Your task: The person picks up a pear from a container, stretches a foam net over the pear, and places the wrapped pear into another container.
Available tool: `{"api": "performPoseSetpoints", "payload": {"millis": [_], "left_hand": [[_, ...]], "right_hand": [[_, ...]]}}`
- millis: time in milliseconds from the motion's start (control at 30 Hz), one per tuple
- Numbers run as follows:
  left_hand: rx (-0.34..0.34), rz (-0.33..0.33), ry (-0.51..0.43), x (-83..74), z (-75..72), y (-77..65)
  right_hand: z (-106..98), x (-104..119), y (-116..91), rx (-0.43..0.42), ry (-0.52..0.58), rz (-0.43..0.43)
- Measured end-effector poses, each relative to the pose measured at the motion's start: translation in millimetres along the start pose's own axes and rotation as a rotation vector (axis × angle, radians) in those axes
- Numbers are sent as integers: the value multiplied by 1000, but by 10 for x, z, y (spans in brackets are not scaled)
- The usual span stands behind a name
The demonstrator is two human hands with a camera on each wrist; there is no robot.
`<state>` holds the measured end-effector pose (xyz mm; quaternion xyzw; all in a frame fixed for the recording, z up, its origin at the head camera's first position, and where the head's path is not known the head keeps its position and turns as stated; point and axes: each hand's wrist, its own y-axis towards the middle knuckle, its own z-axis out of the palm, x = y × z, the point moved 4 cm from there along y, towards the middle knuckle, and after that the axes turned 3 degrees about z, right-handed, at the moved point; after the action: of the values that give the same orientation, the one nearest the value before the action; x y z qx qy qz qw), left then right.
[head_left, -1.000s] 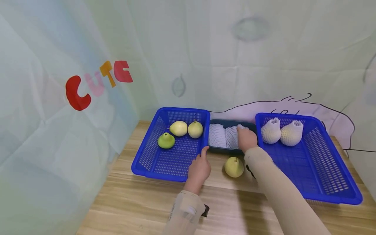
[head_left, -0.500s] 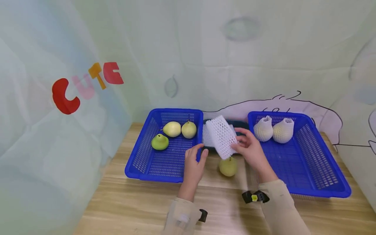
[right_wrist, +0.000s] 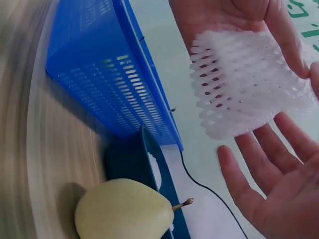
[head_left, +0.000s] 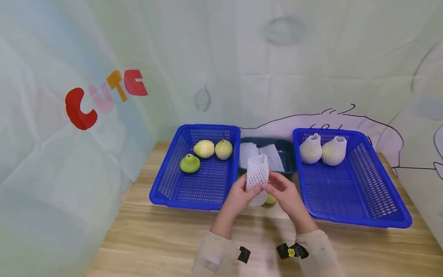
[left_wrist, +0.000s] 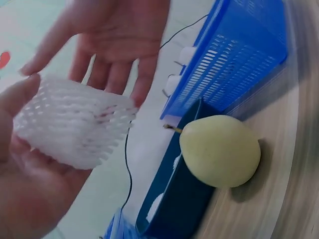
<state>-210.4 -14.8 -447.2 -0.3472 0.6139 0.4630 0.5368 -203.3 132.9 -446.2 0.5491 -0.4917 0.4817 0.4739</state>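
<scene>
A white foam net sleeve (head_left: 257,174) stands raised between both hands, its open end up. My left hand (head_left: 238,195) holds its left side, thumb on the near face. The right hand (head_left: 285,194) has its thumb at the sleeve's near side and its fingers along the right side. In the left wrist view the net (left_wrist: 75,122) looks flattened and hollow. A pale yellow-green pear (left_wrist: 222,152) sits on the table below the hands, mostly hidden behind them in the head view. Beyond, a dark green tray (head_left: 290,156) carries more foam nets (head_left: 272,157).
The left blue basket (head_left: 162,201) contains a green pear (head_left: 190,164) and two paler pears (head_left: 204,149). In the right blue basket (head_left: 373,222) are two pears in foam nets (head_left: 334,151). A printed cloth (head_left: 221,69) hangs behind the wooden table (head_left: 155,238).
The right hand has lifted a foam net from the tray and brought it toward me. My left hand has left the basket's edge and joined it on the net.
</scene>
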Motion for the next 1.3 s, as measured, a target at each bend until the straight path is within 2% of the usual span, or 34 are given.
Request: {"api": "performPoseSetpoints", "payload": {"millis": [67,100,167,233,300,400,533,633,733,867,933,967,1033,1100,1167,1233,1267,1300], "left_hand": [[91,-19,-38,1,-1,-38],[115,-27,-59,-3,-6,-56],[121,-30,-85,-2,-29,-77],[52,-5,-76,-6,-80,-80],[-56,11,-75,-4,-156,-78],[-176,15,-112,15,-268,-68],[-246,-12,-123,40,-376,-73],[-301,-15,-73,40,-408,-72],[-364,42,1,-54,-383,-97],[-467,152,118,-241,-351,-156],[-506,191,163,-278,-353,-170],[-508,206,157,-246,-356,-163],[-457,214,89,-146,-348,-131],[-318,198,-38,-15,-298,-80],[-147,117,-165,132,-222,-38],[5,31,-239,183,-135,-33],[53,-9,-244,200,-108,-37],[68,-38,-225,214,-104,-41]], "right_hand": [[4,-3,-30,-43,-4,27],[3,-5,-45,-62,-3,40],[-5,-9,-69,-95,11,54],[-30,-10,-87,-136,27,54],[-73,-20,-101,-190,54,57],[-155,-22,-112,-249,112,36],[-202,-12,-127,-259,151,-23],[-187,-20,-132,-241,169,-58],[-152,-32,-129,-230,161,-40],[-126,-37,-120,-248,136,15],[-110,-27,-121,-247,144,24],[-102,-25,-119,-244,148,22],[-84,-20,-116,-230,163,18],[-59,-13,-115,-200,179,8],[-35,-15,-113,-155,176,-10],[-11,-12,-110,-92,161,-38],[-3,-12,-107,-61,150,-58],[-7,-16,-99,-43,134,-79]]}}
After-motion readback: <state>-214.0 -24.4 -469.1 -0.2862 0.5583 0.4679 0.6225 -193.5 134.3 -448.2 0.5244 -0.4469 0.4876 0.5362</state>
